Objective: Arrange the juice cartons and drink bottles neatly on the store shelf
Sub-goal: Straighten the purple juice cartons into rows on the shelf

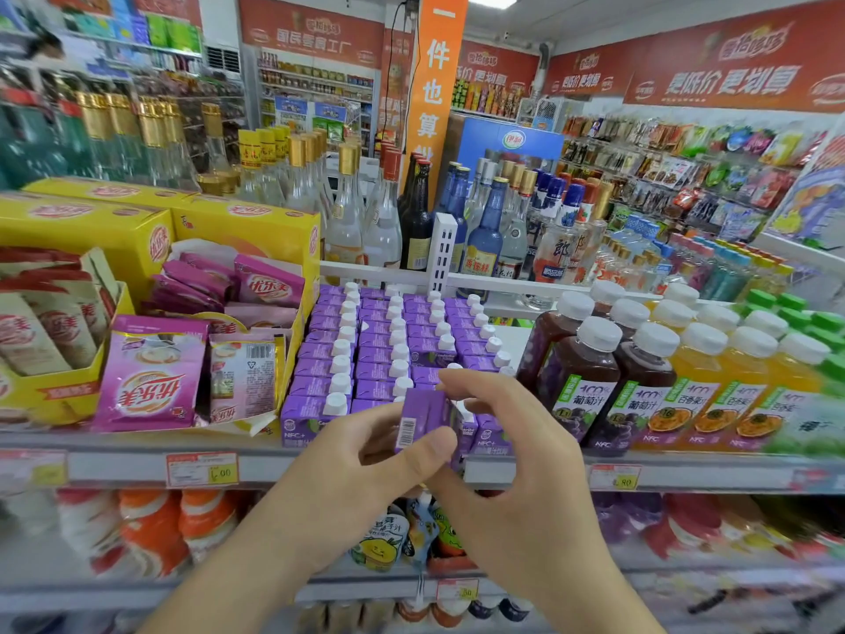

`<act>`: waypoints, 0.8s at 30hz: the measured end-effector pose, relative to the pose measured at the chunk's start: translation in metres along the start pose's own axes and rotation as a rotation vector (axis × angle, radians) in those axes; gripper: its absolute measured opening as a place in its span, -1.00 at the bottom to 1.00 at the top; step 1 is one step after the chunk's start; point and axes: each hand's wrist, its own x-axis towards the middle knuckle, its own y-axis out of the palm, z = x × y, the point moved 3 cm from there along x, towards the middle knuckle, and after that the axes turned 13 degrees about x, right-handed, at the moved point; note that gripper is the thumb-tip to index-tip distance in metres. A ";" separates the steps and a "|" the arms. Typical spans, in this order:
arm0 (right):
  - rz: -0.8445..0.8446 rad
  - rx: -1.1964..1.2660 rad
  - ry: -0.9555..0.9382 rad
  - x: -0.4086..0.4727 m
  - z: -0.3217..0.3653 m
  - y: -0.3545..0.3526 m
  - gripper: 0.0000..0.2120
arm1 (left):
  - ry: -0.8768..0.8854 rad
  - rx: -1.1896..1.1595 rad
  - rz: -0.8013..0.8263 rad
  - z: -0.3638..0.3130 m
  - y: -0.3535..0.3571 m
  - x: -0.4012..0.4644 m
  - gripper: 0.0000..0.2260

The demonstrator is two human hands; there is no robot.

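Observation:
Both hands hold one small purple juice carton [423, 416] in front of the shelf edge, its barcode side facing me. My left hand [366, 455] pinches it from below with thumb and fingers. My right hand [507, 450] curls over its top and right side. Behind it stand several rows of the same purple cartons with white caps [384, 340] on the shelf [137, 464]. To their right stand dark grape juice bottles [590, 382] and orange juice bottles [713, 386], all with white caps.
Pink and yellow milk-tea packets [151, 372] in open yellow boxes fill the shelf's left. Glass liquor bottles [384, 212] stand behind a white divider [441, 249]. Green-capped bottles [818, 322] sit far right. Pouch drinks [402, 533] line the lower shelf, with price tags [201, 469] on the rail.

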 end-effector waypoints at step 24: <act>-0.056 -0.006 0.045 0.000 -0.011 -0.006 -0.45 | -0.089 -0.465 -0.070 0.014 -0.004 0.006 -0.70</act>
